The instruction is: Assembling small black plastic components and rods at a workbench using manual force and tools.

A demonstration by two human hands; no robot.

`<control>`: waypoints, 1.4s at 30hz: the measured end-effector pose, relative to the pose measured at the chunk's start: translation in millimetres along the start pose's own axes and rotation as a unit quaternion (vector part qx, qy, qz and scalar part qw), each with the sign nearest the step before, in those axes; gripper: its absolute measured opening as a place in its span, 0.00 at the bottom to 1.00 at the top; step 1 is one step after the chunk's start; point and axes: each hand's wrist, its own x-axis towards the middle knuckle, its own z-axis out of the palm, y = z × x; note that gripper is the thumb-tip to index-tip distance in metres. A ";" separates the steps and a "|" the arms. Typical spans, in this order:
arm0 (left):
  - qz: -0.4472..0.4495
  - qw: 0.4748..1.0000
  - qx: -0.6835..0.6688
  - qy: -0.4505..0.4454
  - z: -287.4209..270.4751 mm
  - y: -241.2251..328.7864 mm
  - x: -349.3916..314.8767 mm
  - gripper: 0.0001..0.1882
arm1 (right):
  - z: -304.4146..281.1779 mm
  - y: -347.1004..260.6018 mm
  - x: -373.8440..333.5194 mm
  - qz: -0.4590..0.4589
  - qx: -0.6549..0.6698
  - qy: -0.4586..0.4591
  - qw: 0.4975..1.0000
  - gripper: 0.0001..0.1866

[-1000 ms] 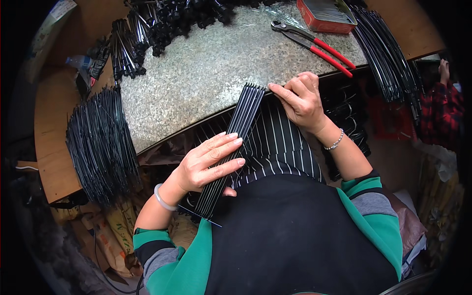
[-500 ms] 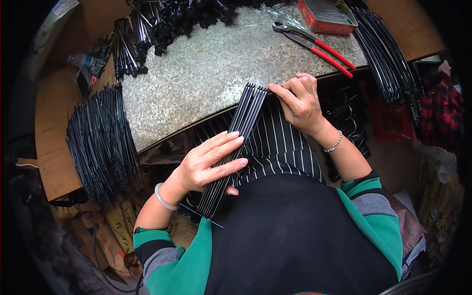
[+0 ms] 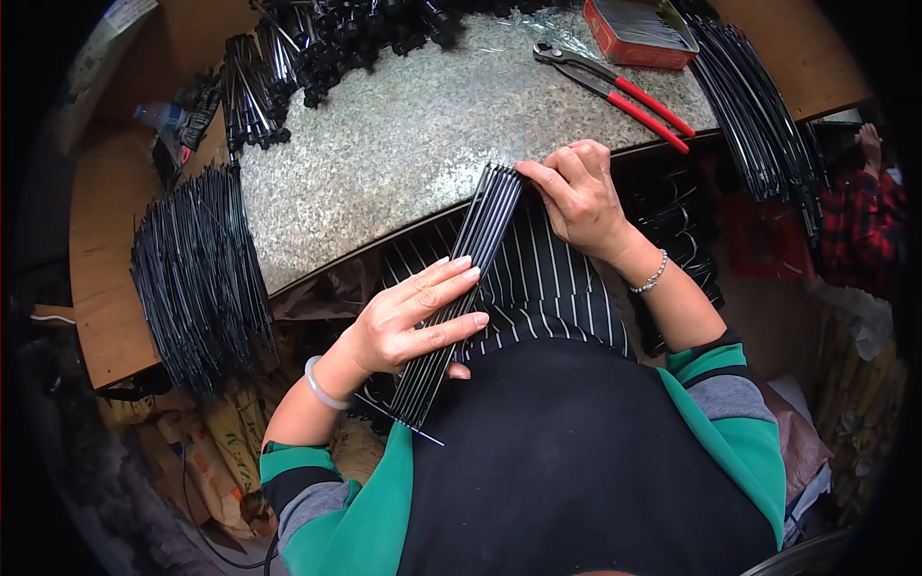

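Observation:
A flat row of slim black ribs [image 3: 490, 223], laid side by side, slants from my lap up to the table's front edge. My left hand [image 3: 418, 312] is closed across its lower half, fingers on top and thumb underneath. Through the lower ends runs a thin dark rod [image 3: 427, 438], sticking out at both sides. At the upper ends, my right hand [image 3: 579, 197] pinches with its fingertips against the corner of the row. Whatever lies between those fingertips is too small to make out.
Red-handled pliers [image 3: 624, 91] and a red tin [image 3: 639, 48] of thin wires lie on the speckled tabletop [image 3: 384, 154]. Black rod bundles hang over its left [image 3: 197, 278] and right [image 3: 759, 115] sides. Rods with black fittings [image 3: 254, 96] lie behind. A person's plaid sleeve [image 3: 860, 230] shows at right.
The upper end of the rib row has tilted slightly, and the ribs sit closer together there. My right hand has shifted a little left. At far right, another person's hand has moved.

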 end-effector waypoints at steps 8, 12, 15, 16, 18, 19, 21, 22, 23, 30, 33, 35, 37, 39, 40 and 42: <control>0.014 1.000 -0.002 0.003 3.1 -1.6 -0.2 0.25 | 6.4 -2.2 0.2 0.018 -0.007 -0.009 1.000 0.21; 0.070 0.996 0.035 0.035 -3.5 0.3 8.5 0.28 | -7.8 -10.6 8.6 0.023 0.008 -0.090 0.996 0.29; 0.070 0.987 -0.054 0.132 -20.6 10.3 29.2 0.31 | -56.4 -9.0 27.1 0.092 0.215 -0.179 0.956 0.32; 0.072 0.979 -0.106 0.161 -27.4 15.4 39.4 0.31 | -70.8 -10.9 33.1 0.115 0.306 -0.206 0.922 0.34; 0.090 0.964 -0.152 0.197 -39.5 21.5 62.2 0.30 | -81.7 -25.2 53.8 0.049 0.396 -0.251 0.882 0.41; 0.073 0.953 -0.165 0.242 -35.8 21.4 74.5 0.22 | -71.7 -35.7 54.1 0.073 0.503 -0.260 0.821 0.47; 0.006 0.939 -0.180 0.291 -27.9 19.4 93.0 0.15 | -62.2 -54.4 56.7 0.043 0.485 -0.176 0.855 0.36; -0.035 0.954 -0.179 0.237 -29.4 11.6 99.4 0.18 | -50.9 -59.2 47.0 0.075 0.477 -0.083 0.872 0.28; -0.036 0.981 -0.148 0.120 -53.0 9.4 105.1 0.21 | -49.2 -55.9 40.4 0.133 0.536 -0.130 0.824 0.21; -0.492 0.736 0.407 0.224 -108.2 -162.9 -0.2 0.18 | -27.9 -57.7 19.1 0.141 0.635 -0.071 0.756 0.10; -0.478 0.748 0.417 0.196 -118.1 -178.1 -7.9 0.13 | -27.8 -58.8 20.4 0.181 0.653 -0.062 0.733 0.09; -0.382 0.738 0.498 0.247 -128.8 -180.4 -14.0 0.07 | -32.1 -53.6 19.6 0.177 0.621 -0.090 0.758 0.11; -0.300 0.716 0.559 0.291 -157.9 -158.7 6.4 0.08 | -34.0 -49.8 18.2 0.182 0.601 -0.098 0.772 0.12; -0.147 0.678 0.613 0.377 -200.8 -131.7 24.5 0.10 | -30.5 -49.7 17.6 0.185 0.641 -0.056 0.742 0.12; -0.096 0.668 0.603 0.425 -218.8 -108.1 39.9 0.11 | -30.6 -50.0 17.3 0.190 0.659 -0.034 0.727 0.12; 0.038 0.685 0.402 0.607 -245.3 -64.6 68.5 0.07 | -32.2 -52.5 21.8 0.221 0.663 -0.031 0.714 0.12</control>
